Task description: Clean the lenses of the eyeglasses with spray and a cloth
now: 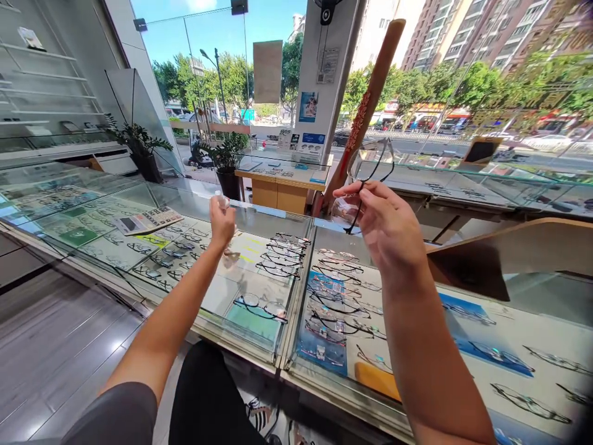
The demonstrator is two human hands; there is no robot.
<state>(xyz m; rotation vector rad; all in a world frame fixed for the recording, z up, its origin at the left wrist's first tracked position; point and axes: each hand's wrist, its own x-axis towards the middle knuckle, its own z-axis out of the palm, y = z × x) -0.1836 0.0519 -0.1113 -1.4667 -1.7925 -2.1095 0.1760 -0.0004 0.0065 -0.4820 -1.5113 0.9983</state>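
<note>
My right hand [386, 225] is raised above the glass display counter [259, 216] and pinches a pair of thin black-framed glasses [370, 164] by a temple, lenses up. My left hand [221, 221] is closed round a small clear bottle [222, 200] held just over the counter top, its cap showing above my fingers. Rows of spectacle frames [282, 256] lie under the glass below both hands.
A calculator [147, 220] lies on the glass at the left. A tall brown wooden stick [365, 108] leans behind my right hand. A wooden counter [514, 250] runs at the right, potted plants [139, 148] and a desk stand by the window.
</note>
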